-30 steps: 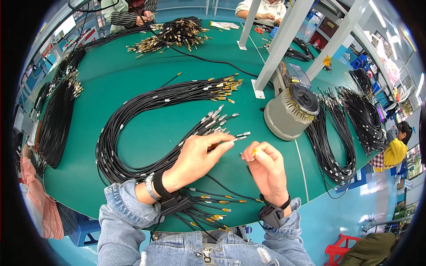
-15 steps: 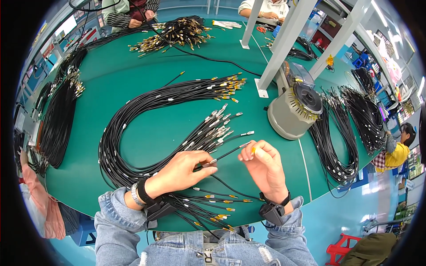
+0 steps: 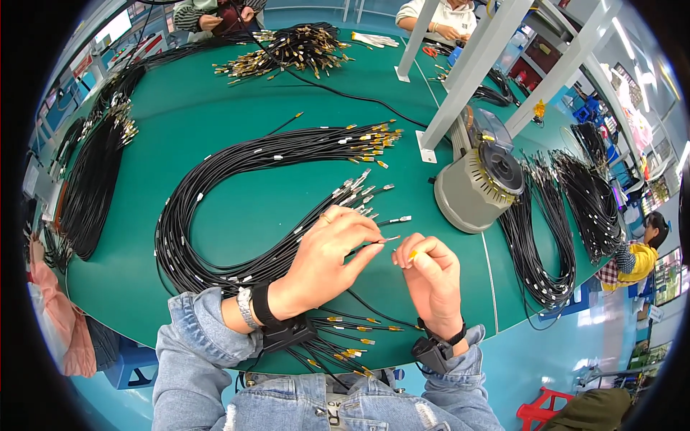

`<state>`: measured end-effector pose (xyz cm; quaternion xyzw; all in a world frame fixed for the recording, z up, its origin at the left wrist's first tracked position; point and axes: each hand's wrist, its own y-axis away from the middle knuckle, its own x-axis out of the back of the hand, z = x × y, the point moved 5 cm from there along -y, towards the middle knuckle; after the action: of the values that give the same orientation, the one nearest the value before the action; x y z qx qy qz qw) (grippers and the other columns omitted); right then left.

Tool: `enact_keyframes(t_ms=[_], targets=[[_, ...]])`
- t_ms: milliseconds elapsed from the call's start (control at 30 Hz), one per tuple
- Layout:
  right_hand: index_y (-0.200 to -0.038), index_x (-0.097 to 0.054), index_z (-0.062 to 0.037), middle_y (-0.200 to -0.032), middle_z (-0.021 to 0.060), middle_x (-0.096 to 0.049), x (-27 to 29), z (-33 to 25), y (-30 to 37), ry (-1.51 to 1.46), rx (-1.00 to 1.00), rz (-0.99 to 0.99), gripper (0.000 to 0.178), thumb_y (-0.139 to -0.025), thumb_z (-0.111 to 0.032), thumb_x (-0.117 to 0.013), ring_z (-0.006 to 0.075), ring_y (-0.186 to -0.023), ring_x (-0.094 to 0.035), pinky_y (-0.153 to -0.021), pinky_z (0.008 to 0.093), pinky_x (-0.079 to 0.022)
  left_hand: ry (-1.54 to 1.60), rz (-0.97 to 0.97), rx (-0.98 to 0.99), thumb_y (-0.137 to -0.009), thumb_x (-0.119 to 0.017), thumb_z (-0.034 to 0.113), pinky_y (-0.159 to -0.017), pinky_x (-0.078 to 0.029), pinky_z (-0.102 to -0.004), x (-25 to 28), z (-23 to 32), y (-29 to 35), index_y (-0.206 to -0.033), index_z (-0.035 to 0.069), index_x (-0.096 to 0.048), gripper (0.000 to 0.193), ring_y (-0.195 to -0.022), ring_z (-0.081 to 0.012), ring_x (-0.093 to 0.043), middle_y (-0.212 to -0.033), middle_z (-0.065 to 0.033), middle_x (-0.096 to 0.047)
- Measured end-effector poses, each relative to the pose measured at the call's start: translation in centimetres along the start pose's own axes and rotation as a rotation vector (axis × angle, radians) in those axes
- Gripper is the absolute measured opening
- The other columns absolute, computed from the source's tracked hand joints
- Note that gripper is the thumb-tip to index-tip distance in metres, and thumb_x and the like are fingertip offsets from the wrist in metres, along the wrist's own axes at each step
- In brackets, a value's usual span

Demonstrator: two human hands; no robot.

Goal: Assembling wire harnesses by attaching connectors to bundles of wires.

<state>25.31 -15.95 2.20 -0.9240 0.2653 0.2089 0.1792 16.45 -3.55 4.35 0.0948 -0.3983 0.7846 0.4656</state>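
Note:
My left hand [image 3: 334,248] pinches a thin black cable near its end, and the thin bare-looking tip [image 3: 390,238] pokes out past the fingertips toward the right. Just beside that tip is my right hand [image 3: 433,280], its fingers curled and the thumb pressed in on a small yellow piece [image 3: 412,255]. The two hands do not touch. Under and behind my left hand, a U-shaped bundle of black cables [image 3: 180,208] lies on the green table [image 3: 244,194]. Its upper ends carry yellow-gold tips; silver-white connectors cap the lower ends. More yellow-tipped cables [image 3: 352,341] fan out below my left wrist.
A grey round machine [image 3: 474,187] stands at right beside white metal posts [image 3: 471,79]. Cable bundles lie at the left [image 3: 93,187], far side [image 3: 295,50] and right [image 3: 543,237]. White gloves [image 3: 375,39] rest at the back. Other people work around the table.
My left hand has moved up and to the right along the cable, gripping closer to its tip. The right hand stays nearly in place, a little lower, still holding the yellow piece.

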Motion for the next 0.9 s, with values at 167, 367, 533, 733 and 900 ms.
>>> enact_keyframes(t_ms=[167,367,533,733,900], targets=[[-0.075,-0.049,-0.0038,-0.074,0.0056,-0.046,-0.7,0.4,-0.1,0.093,-0.036,0.043,0.019,-0.085,-0.016,-0.058,0.0163,-0.073,-0.041,-0.073,0.033,-0.036,0.435,-0.022,0.18,-0.079,-0.063,0.003,-0.073,-0.046,-0.0295,-0.1,-2.2,1.2,-0.083,0.001,-0.061,0.005,-0.084,-0.016,-0.057,-0.088,-0.0095,-0.063],[-0.074,-0.048,-0.0046,-0.073,0.0046,-0.044,0.1,-0.1,-0.4,0.02,0.012,0.049,0.019,-0.086,-0.016,-0.056,0.0162,-0.071,-0.04,-0.071,0.0329,-0.035,0.737,0.16,0.08,-0.079,-0.061,0.0,-0.078,-0.046,-0.0326,8.5,0.0,-0.5,-0.082,0.0,-0.06,0.002,-0.09,-0.0182,-0.056,-0.098,-0.0127,-0.06],[-0.073,-0.048,-0.0049,-0.072,0.0042,-0.044,0.1,-0.1,-0.6,0.026,0.017,0.041,0.019,-0.086,-0.016,-0.056,0.0161,-0.071,-0.039,-0.071,0.033,-0.034,0.376,0.11,-0.124,-0.081,-0.06,-0.002,-0.073,-0.048,-0.0271,10.0,3.2,-0.3,-0.086,-0.001,-0.061,0.005,-0.083,-0.0151,-0.058,-0.09,-0.011,-0.06],[-0.074,-0.049,-0.0048,-0.072,0.0041,-0.044,-0.1,-0.2,-0.4,0.017,0.018,0.061,0.017,-0.086,-0.015,-0.055,0.0162,-0.071,-0.04,-0.072,0.0334,-0.035,0.707,0.108,0.371,-0.077,-0.063,-0.002,-0.055,-0.046,-0.0231,4.2,-0.5,1.1,-0.087,0.0,-0.062,0.01,-0.063,-0.0114,-0.057,-0.075,-0.0051,-0.06],[-0.078,-0.052,-0.0031,-0.075,0.0044,-0.048,0.0,0.9,-0.1,0.009,-0.033,0.16,0.011,-0.086,-0.01,-0.055,0.0159,-0.074,-0.044,-0.075,0.0317,-0.037,-0.325,0.204,-0.247,-0.069,-0.07,-0.004,-0.045,-0.042,-0.0262,2.5,-0.5,1.8,-0.09,0.002,-0.064,0.023,-0.053,-0.0149,-0.057,-0.074,-0.0062,-0.061]])
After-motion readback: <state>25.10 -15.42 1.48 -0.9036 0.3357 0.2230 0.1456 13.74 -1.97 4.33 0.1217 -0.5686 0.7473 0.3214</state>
